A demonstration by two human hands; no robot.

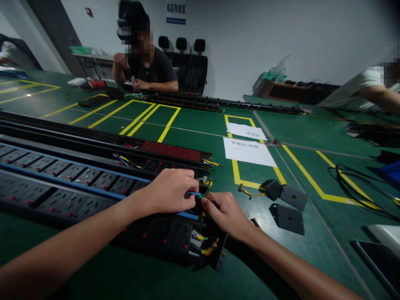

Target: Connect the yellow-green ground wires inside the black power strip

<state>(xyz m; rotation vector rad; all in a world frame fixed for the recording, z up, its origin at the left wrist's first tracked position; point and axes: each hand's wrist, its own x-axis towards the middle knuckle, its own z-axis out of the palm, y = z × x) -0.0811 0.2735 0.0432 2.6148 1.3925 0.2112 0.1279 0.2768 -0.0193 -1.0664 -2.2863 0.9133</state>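
Pinching a slim blue piece (195, 193) near the ends of socket strips (75, 204): left hand (170, 189), palm down. Right hand (226, 210) adjoining, fingertips narrow, hold unclear. Black channel (101, 154) contains coloured leads (122, 160).

I log: pale wall (237, 50) w/ sign (176, 8), blk seats (198, 68) nr it, grn tbl (200, 118) w/ yel lines (235, 171).

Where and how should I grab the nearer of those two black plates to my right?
Probably pinch the right edge of the nearer black plate, your right hand coming from the right: green tabletop lies beside that edge, while the other black plate sits close behind its far edge.
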